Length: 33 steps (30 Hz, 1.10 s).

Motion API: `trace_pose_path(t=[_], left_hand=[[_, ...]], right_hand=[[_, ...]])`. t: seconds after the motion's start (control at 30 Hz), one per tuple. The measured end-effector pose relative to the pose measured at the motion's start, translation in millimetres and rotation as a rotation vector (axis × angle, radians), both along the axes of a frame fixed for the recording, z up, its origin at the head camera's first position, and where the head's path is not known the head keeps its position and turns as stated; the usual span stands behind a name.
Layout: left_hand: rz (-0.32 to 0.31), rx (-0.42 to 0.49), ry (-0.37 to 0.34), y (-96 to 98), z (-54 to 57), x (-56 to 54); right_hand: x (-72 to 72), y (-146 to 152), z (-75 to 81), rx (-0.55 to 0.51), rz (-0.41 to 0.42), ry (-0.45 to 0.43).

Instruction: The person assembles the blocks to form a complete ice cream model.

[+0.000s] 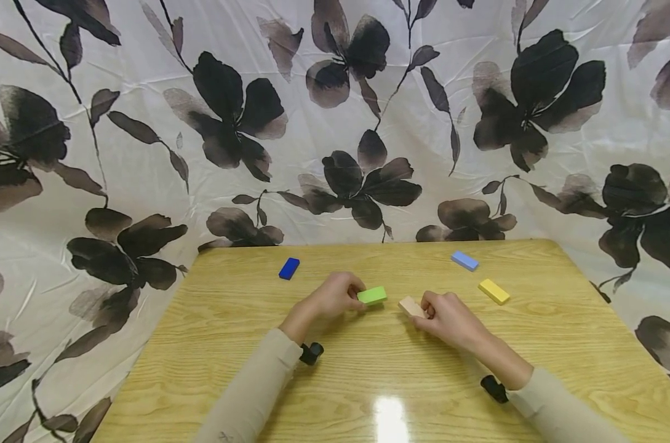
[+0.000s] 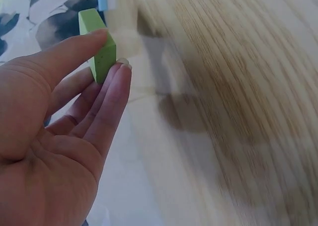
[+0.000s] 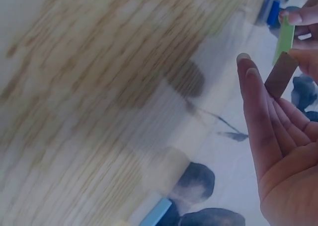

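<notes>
My left hand (image 1: 337,293) pinches a light green block (image 1: 373,296) by its left end. In the left wrist view the thumb lies on one side of the green block (image 2: 102,57) and the fingers on the other. To the right, my right hand (image 1: 448,315) pinches a pale wooden block (image 1: 411,307), which looks brown in the right wrist view. A small gap separates the two blocks in the head view. Both hands are over the middle of the table, and the far end of each block points inward.
On the wooden table (image 1: 229,344) lie a dark blue block (image 1: 289,268) at the back left, a light blue block (image 1: 464,261) at the back right and a yellow block (image 1: 494,291) nearer on the right. A floral cloth (image 1: 312,135) hangs behind the table.
</notes>
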<state>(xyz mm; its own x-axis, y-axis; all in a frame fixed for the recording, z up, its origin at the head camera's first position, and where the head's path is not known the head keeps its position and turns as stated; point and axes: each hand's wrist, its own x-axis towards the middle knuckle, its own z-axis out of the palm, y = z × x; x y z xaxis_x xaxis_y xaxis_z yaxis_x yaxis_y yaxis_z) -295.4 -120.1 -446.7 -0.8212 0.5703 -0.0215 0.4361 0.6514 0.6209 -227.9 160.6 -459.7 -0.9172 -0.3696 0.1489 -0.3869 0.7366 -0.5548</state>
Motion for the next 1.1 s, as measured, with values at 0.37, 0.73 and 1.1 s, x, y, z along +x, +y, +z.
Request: trace_pose_path(t=[0.37,0.73,1.1], left_hand=[[-0.026,0.002,0.009,17.4,-10.2,-12.4],[-0.047,0.004,-0.02,29.3,-21.5,-20.4],[-0.053,-0.011,-0.039,37.9,-24.6,-27.3]], right_hand=[[2.4,-11.3,-2.7,0.047,-0.047,-0.031],[3.2,-30.1,-5.8,0.072,-0.098,-0.048],[0.0,-43.1,-9.2,0.049,-0.141,-0.087]])
